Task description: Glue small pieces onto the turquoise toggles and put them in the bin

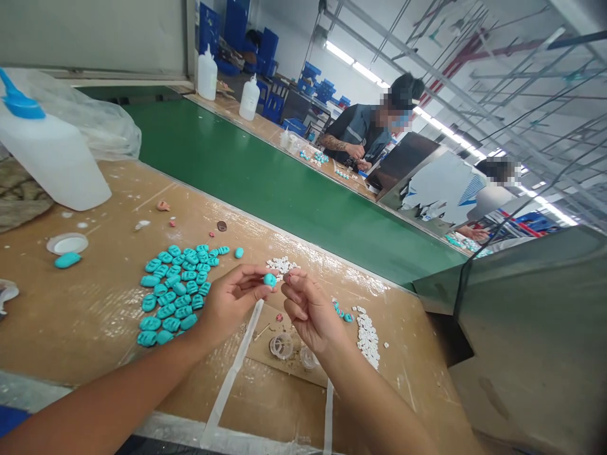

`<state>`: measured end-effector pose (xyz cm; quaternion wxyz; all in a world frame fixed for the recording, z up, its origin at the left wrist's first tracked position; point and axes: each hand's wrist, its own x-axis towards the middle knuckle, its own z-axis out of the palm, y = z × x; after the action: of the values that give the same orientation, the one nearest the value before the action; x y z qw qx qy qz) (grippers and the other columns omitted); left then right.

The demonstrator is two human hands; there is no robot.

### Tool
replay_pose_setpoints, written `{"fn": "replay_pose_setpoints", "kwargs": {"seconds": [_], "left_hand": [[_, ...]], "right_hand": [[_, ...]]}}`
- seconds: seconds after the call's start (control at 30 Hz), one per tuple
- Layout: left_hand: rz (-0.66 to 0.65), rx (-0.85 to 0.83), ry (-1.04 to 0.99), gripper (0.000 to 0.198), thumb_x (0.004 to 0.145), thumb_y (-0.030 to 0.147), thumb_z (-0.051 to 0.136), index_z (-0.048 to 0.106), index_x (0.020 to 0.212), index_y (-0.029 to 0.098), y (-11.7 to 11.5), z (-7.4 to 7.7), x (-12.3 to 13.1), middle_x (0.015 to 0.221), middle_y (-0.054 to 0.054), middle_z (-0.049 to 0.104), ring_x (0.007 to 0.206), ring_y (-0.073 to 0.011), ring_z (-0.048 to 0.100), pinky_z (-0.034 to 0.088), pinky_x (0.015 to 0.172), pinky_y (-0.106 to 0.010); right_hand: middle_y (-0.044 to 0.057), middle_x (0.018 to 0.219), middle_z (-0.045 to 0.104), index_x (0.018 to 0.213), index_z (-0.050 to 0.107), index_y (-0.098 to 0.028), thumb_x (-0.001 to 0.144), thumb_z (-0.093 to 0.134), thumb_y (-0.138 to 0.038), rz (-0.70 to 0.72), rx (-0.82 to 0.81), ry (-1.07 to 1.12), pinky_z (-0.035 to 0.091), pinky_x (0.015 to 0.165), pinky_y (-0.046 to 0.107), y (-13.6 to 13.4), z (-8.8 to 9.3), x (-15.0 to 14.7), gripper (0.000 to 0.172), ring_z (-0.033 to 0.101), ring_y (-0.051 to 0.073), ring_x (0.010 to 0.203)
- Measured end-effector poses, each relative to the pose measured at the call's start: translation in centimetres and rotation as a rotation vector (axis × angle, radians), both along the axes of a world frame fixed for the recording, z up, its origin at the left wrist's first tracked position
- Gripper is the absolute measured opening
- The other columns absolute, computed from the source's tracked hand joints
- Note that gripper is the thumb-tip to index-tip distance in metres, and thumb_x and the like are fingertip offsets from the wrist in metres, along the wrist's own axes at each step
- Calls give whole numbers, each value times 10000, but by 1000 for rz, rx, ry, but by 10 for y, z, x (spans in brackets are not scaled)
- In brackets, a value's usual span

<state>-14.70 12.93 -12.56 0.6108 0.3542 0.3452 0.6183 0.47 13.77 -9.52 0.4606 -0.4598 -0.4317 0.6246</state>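
A small turquoise piece [270, 279] is pinched between the thumb and fingers of my left hand [237, 292]. Close beside it, my right hand [310, 306] has thumb and forefinger pressed together; whatever they hold is too small to name. A cluster of turquoise pieces [177, 287] lies on the table left of my left hand. Behind my fingers sits a heap of small white pieces [283, 265], and a second group of white pieces [368, 338] lies right of my right forearm. Below my hands are a small clear cup [281, 346] and another clear cup [308, 357], partly hidden by my right hand.
A white bottle with a blue cap [57, 151] stands at the left, near a white lid [67, 244]. Beyond the brown table [109, 354] runs a green belt [227, 170]. Across it a co-worker [363, 126] handles small pieces. A metal panel [535, 335] stands at the right.
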Motion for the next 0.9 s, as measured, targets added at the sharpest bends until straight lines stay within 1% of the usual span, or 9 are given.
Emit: {"fn": "replay_pose_setpoints", "kwargs": {"seconds": [0.07, 0.13, 0.27, 0.37, 0.47, 0.57, 0.63, 0.73, 0.9], "left_hand": [[12, 29, 36, 242, 633, 275, 902, 767, 822, 206, -3, -1, 1, 885, -34, 789, 786, -178, 719, 595, 704, -233], [8, 41, 50, 244, 655, 299, 888, 768, 847, 209, -5, -1, 2, 829, -24, 782, 731, -175, 716, 603, 667, -245], [-14, 39, 35, 242, 650, 288, 892, 762, 837, 203, -7, 1, 4, 729, -3, 757, 636, -153, 690, 603, 612, -244], [-114, -14, -31, 253, 671, 295, 881, 773, 878, 197, -5, 1, 4, 753, -13, 766, 642, -145, 683, 599, 614, -242], [-232, -71, -98, 300, 665, 359, 880, 793, 896, 188, -3, -1, 4, 785, -35, 777, 654, -150, 684, 600, 611, -252], [-306, -104, -132, 330, 646, 395, 888, 810, 902, 203, -3, -4, 4, 757, -34, 777, 618, -139, 688, 602, 611, -252], [-345, -118, -147, 339, 647, 409, 887, 816, 917, 217, -3, -5, 4, 715, -26, 771, 590, -128, 693, 598, 605, -233], [-389, -116, -152, 346, 651, 419, 883, 820, 927, 220, -2, -6, 3, 700, -26, 768, 563, -122, 695, 594, 579, -210], [-406, -91, -129, 329, 669, 424, 868, 821, 925, 224, -2, -6, 2, 706, -27, 770, 577, -130, 702, 609, 566, -212]], "right_hand": [[-86, 617, 370, 865, 550, -197, 675, 755, -289, -87, -107, 173, 184, 327, 110, -11, 11, -5, 294, 283, 45, 489], [-88, 598, 403, 847, 595, -186, 610, 822, -225, -145, -182, 307, 187, 321, 95, -19, 18, -10, 330, 293, 33, 481], [-55, 668, 528, 833, 613, -177, 638, 838, -224, -140, -154, 341, 213, 320, 99, -25, 11, -12, 302, 327, 14, 461], [-36, 757, 568, 843, 588, -193, 753, 774, -249, -119, 96, 216, 268, 336, 128, -25, -4, -7, 214, 337, 4, 428], [-25, 807, 556, 833, 531, -220, 819, 710, -190, -115, 532, -41, 400, 428, 170, -22, -13, 3, 182, 474, 50, 526], [-3, 820, 570, 873, 489, -239, 864, 629, -107, 5, 955, -374, 506, 592, 225, -18, -13, 13, 192, 585, 114, 726], [14, 851, 591, 915, 476, -239, 883, 584, -67, 103, 1135, -545, 523, 632, 235, -16, -11, 19, 206, 599, 121, 766], [35, 885, 607, 975, 470, -230, 897, 564, -54, 167, 1224, -661, 542, 656, 245, -16, -9, 25, 214, 617, 129, 800], [63, 922, 632, 1030, 483, -213, 901, 553, -45, 177, 1237, -707, 561, 697, 261, -20, -8, 27, 223, 636, 142, 848]]}}
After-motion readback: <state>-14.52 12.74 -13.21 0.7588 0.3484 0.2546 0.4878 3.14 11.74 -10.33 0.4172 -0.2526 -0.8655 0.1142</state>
